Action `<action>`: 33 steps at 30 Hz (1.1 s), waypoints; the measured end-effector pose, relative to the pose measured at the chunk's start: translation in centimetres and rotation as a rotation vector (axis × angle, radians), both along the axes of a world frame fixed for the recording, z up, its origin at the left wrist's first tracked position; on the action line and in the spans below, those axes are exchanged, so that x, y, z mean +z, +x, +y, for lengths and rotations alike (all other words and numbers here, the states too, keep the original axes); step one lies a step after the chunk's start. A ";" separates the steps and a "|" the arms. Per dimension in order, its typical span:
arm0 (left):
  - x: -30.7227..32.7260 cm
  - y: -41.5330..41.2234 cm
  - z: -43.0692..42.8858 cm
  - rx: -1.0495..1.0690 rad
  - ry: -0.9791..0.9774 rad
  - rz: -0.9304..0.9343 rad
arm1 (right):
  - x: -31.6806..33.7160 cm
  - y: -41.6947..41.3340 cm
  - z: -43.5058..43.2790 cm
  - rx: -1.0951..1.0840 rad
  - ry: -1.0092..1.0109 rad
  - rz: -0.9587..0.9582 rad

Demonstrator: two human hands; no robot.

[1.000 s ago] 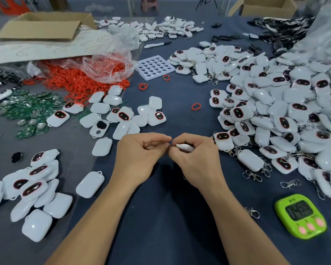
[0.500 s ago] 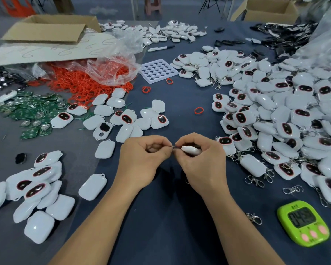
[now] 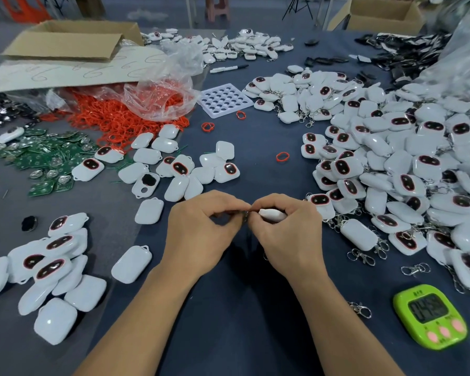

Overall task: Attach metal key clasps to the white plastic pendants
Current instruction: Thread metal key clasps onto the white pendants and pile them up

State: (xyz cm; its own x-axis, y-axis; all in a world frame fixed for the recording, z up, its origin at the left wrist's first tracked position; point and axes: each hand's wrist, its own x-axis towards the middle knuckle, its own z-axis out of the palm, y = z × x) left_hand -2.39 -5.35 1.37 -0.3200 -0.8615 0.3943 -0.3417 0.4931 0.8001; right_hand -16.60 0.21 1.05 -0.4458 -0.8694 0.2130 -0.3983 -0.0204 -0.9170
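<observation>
My right hand (image 3: 288,234) grips a white plastic pendant (image 3: 272,214) edge-on above the dark blue table. My left hand (image 3: 201,229) pinches a small metal key clasp (image 3: 245,214) against the pendant's end, fingertip to fingertip with the right. The clasp is mostly hidden by the fingers. A big heap of white pendants with clasps (image 3: 391,164) fills the right side. Pendants without clasps lie in a group at front left (image 3: 46,267) and another in the middle (image 3: 182,169). Loose metal clasps (image 3: 361,256) lie to the right of my right hand.
A green digital timer (image 3: 432,317) sits at front right. Red rubber rings (image 3: 120,118) spill from a plastic bag at back left, beside green circuit boards (image 3: 44,161). A white hole tray (image 3: 224,100), a marker pen (image 3: 228,68) and a cardboard box (image 3: 71,40) lie farther back.
Both hands stay together on the pendant and clasp, with small finger shifts. The camera view has tilted slightly, so the table sits lower in the frame.
</observation>
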 end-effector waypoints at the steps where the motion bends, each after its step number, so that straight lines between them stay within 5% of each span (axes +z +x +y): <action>1: 0.0 0.0 0.0 -0.006 -0.028 0.001 | 0.0 -0.1 0.0 -0.001 0.008 -0.001; 11: 0.1 -0.2 0.0 0.090 0.147 -0.062 | 0.3 0.1 0.1 -0.008 0.001 0.009; 17: 0.1 0.0 -0.6 0.014 0.317 0.057 | 0.4 0.1 0.2 -0.008 -0.037 -0.002; 33: 0.7 0.5 -0.9 -0.236 0.487 0.163 | 0.2 -1.0 0.0 0.222 -0.062 -0.421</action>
